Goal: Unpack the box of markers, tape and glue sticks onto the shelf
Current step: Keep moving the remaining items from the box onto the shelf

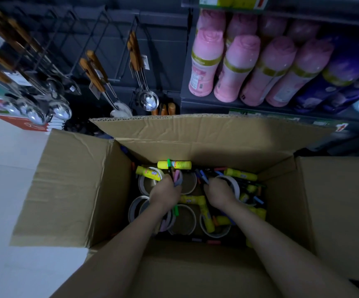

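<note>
An open cardboard box stands below me with its flaps spread. Inside lie yellow glue sticks, rolls of tape and loose markers, all jumbled. My left hand is down in the box and grips a bunch of markers, green, pink and dark ones, whose ends stick out past my fingers. My right hand reaches among the markers next to a white tape roll; its fingers are curled down and hidden, and what they hold is unclear.
Behind the box a dark shelf carries pink bottles and purple packs. To the left, ladles and spoons with wooden handles hang from hooks. Pale floor lies on the left.
</note>
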A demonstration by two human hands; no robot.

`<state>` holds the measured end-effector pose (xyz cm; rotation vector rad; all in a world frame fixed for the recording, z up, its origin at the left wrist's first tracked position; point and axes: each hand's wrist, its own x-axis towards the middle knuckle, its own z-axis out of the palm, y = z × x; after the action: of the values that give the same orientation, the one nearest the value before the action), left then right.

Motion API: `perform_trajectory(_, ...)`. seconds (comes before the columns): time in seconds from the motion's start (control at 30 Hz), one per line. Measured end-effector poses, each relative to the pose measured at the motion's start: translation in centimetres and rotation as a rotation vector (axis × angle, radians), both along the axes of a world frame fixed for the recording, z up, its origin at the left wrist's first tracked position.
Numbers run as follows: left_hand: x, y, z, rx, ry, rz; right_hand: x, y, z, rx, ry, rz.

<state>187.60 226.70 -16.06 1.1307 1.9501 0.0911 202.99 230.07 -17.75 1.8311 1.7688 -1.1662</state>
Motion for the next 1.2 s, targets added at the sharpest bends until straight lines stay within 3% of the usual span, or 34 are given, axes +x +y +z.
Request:
perform_trajectory(0.17,-0.9,-0.2,1.4,0.089,-0.254,0.001,0.1,-0.1,2.1,0.040,0.104,-0.126)
perform_trajectory(0.47,-1.0,-1.6,5.4,0.345,-0.366,-0.038,0.5,-2.7,6.8,0.079,0.466,-0.541)
perform_trajectory(0.6,-1.1,-2.0,7.0,0.393,-0.392,-0.001,0.5,-3.9,9.5,0.128,0.577,-0.597)
perform_trajectory(0.67,-1.2,-2.2,7.7,0.407,-0.417,0.018,0.2,-4.6,10.8,0.154,0.697,-0.734)
perform_trajectory(0.77,-1.1,-2.6,9.0,0.426,-0.474,0.038,-0.3,-5.8,13.3,0.274,0.825,-0.954)
perform_trajectory(1.07,0.2,-4.7,12.4,0.479,-0.735,0.075,-0.2,-11.4,18.5,0.798,0.857,-1.126)
perform_trajectory(1.2,1.5,-5.1,14.0,0.523,-0.760,0.008,1.2,-12.9,20.0,0.902,0.895,-1.245)
